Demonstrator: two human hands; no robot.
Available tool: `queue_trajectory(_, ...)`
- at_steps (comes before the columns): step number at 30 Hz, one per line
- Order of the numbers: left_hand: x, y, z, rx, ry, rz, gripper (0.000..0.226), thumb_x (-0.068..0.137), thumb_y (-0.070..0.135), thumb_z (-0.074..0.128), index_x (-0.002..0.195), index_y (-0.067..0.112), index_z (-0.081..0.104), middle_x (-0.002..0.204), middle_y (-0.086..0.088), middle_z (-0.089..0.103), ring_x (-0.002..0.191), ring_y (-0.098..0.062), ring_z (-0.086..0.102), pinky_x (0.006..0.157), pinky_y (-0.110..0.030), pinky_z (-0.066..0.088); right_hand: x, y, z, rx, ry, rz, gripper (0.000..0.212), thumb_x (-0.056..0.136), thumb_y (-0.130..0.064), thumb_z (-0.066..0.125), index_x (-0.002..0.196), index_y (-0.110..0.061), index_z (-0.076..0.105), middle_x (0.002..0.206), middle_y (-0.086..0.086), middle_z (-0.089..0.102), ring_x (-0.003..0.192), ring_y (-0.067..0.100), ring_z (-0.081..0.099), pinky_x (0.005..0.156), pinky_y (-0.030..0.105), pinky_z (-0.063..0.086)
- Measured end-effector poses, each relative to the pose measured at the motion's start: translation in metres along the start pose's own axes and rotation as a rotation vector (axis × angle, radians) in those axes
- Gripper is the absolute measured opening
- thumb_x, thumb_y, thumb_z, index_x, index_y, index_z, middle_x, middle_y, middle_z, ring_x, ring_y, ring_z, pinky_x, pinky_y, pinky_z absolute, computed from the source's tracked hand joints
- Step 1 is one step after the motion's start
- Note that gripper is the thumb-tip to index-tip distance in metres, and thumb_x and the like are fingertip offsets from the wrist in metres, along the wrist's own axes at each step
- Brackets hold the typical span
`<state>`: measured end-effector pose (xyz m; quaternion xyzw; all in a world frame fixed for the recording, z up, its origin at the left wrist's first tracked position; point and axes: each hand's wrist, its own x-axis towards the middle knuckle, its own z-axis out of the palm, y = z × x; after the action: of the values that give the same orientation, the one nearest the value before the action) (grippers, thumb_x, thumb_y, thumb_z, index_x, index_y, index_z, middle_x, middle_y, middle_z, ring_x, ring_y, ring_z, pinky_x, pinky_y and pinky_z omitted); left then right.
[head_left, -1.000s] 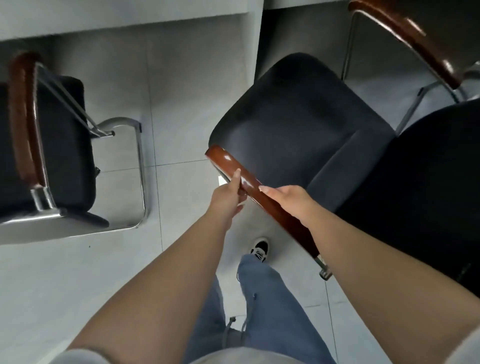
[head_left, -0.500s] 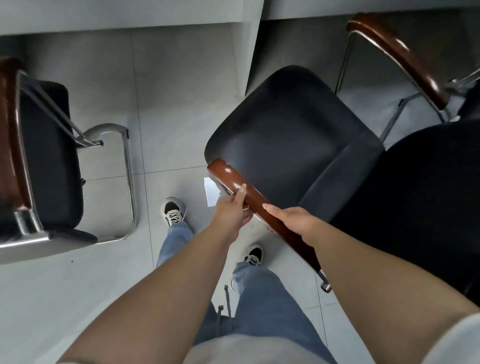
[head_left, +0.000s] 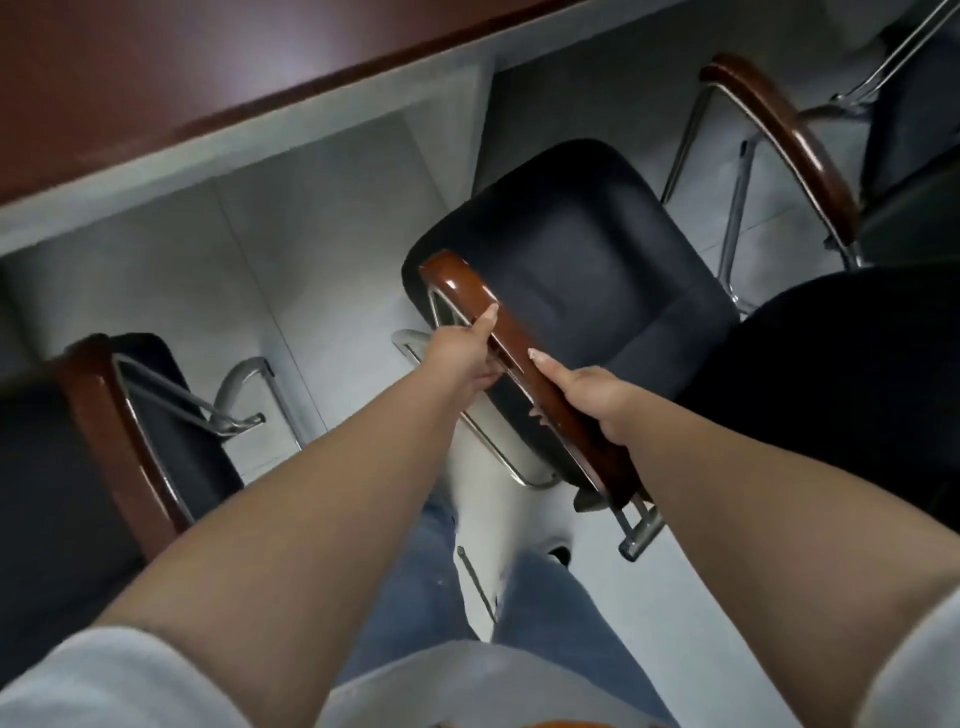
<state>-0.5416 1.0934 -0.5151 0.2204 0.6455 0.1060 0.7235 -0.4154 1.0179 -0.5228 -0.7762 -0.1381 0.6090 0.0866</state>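
Gripping 1 wooden armrest (head_left: 464, 283), centre frame, axis upper left to lower right: left hand (head_left: 465, 358) clamped nearer front end, right hand (head_left: 592, 400) clamped behind; chair seat (head_left: 571, 270) beyond, toward desk (head_left: 156, 62).

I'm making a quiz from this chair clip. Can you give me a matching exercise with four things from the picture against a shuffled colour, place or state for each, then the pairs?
Things:
1 armrest of the middle chair
2 seat of that chair
3 trousers
4 desk top

Descriptions:
A blue
B gripped by the left hand and right hand
C black and padded
D across the upper left of the view

Pairs: 1-B, 2-C, 3-A, 4-D
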Motion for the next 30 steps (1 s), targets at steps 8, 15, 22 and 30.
queue_trajectory(8,0.028,0.025,-0.075,0.079,0.052,-0.049,0.039,0.090,0.036,0.058,0.110,0.003,0.052,0.093,-0.014,0.066,0.076,-0.024,0.065,0.069,-0.030,0.054,0.018,-0.036,0.085,0.100,-0.014,0.088,0.085,0.059,-0.081,0.057,0.096,-0.006,0.070,0.092,0.012,0.072,0.086,0.030,0.068,0.089,0.043,0.052)
queue_trajectory(15,0.033,0.006,-0.114,-0.015,0.134,-0.061,0.026,0.090,0.036,0.057,0.083,0.011,0.058,0.080,-0.005,0.064,0.074,-0.019,0.063,0.071,-0.026,0.051,0.028,-0.038,0.134,0.116,-0.049,0.125,0.083,0.063,-0.077,0.061,0.099,-0.002,0.067,0.094,0.015,0.070,0.086,0.032,0.066,0.089,0.042,0.052)
queue_trajectory(22,0.005,-0.004,-0.107,-0.079,0.188,-0.016,0.024,0.095,0.031,0.050,0.080,0.013,0.056,0.077,0.001,0.058,0.069,-0.011,0.057,0.063,-0.019,0.043,-0.002,-0.042,0.129,0.184,0.074,-0.011,0.049,0.090,-0.052,0.050,0.097,-0.005,0.059,0.087,0.010,0.057,0.082,0.025,0.054,0.079,0.030,0.043)
queue_trajectory(30,-0.071,-0.040,-0.097,-0.247,0.197,0.106,0.024,0.098,0.028,0.045,0.098,0.008,0.059,0.085,-0.004,0.063,0.076,-0.012,0.062,0.075,-0.021,0.049,-0.065,-0.041,0.114,0.252,0.152,-0.278,0.035,0.094,-0.042,0.047,0.079,-0.012,0.056,0.089,0.006,0.061,0.089,0.022,0.060,0.082,0.033,0.047)
